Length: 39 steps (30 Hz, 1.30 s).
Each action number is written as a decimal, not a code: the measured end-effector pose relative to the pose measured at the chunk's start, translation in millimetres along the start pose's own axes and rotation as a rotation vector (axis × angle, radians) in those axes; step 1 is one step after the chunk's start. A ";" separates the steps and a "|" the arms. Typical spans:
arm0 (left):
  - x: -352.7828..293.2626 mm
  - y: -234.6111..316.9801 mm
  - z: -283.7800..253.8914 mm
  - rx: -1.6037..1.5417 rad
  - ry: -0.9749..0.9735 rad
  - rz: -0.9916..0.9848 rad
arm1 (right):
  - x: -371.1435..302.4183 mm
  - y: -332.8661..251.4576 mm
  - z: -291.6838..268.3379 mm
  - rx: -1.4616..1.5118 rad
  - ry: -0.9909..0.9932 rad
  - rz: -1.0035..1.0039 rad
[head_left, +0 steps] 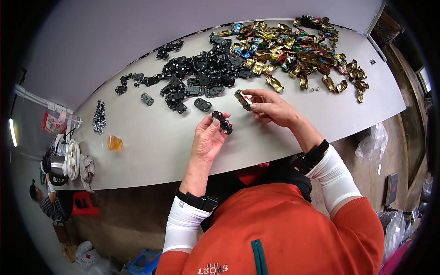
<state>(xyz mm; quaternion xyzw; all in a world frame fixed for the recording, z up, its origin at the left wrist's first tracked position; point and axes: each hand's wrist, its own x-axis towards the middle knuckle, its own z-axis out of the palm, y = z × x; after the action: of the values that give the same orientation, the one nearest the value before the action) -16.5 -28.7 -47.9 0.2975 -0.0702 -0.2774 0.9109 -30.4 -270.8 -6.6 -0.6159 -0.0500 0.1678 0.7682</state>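
Between the thumb and fingers of my left hand (207, 137) is a black toy car chassis (222, 123) with small wheels, tilted above the table. My right hand (275, 108) pinches a toy car body (242, 100), dark with gold and a white and red patch. The two parts are close but apart. Just beyond my left hand lies a loose dark chassis (202, 105). Behind it spreads a heap of black chassis (197, 73). A pile of shiny gold and coloured car bodies (284, 46) covers the far right, with one gold body (274, 84) near my right hand.
On the left of the table (156, 151) are a small heap of shiny little parts (99, 117) and a plastic cup of amber liquid (114, 142). White cups on a tray (73, 159) and a grey cloth (87, 172) sit at the left end. A person (46, 201) is beyond.
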 end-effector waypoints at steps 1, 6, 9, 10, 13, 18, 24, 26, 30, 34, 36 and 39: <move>2.1 -2.0 0.7 0.002 -0.033 0.011 | -2.8 1.1 0.5 0.100 -0.060 0.037; 9.2 -2.2 21.9 -0.067 -0.109 -0.039 | -18.2 7.8 -0.9 0.446 -0.231 0.144; 11.9 -0.9 29.3 -0.064 -0.130 -0.041 | -21.2 11.8 -6.1 0.523 -0.253 0.170; 11.5 -0.8 29.7 -0.067 -0.129 -0.056 | -20.8 13.6 -9.2 0.521 -0.270 0.193; 10.4 -2.0 25.5 -0.082 -0.130 -0.061 | -19.9 10.6 -3.6 0.498 -0.244 0.207; 6.5 -10.1 -1.1 -0.174 -0.111 -0.051 | -15.8 5.9 16.8 0.439 -0.002 0.182; -1.3 -6.3 -1.7 -0.186 -0.077 -0.008 | -6.4 15.9 33.3 0.471 0.119 0.195; -4.1 -5.0 9.8 -0.083 -0.071 0.075 | -1.0 18.3 37.5 0.550 0.174 0.224; -12.3 -8.5 23.6 0.388 -0.131 0.256 | 3.5 28.2 46.0 0.676 0.261 0.305; -21.1 -6.0 34.6 0.769 -0.210 0.327 | -1.6 32.2 47.2 0.768 0.235 0.316; -24.8 -8.4 29.3 0.703 -0.193 0.321 | -3.9 32.5 43.1 0.777 0.183 0.275; -23.5 -8.8 29.2 0.081 -0.116 0.237 | -17.7 8.6 55.2 0.549 0.286 -0.054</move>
<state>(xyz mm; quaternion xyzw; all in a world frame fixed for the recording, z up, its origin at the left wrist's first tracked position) -48.8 -36.4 -28.4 0.3073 -0.1684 -0.1815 0.9189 -64.4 -223.6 0.5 -0.4013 0.0895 0.0660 0.9092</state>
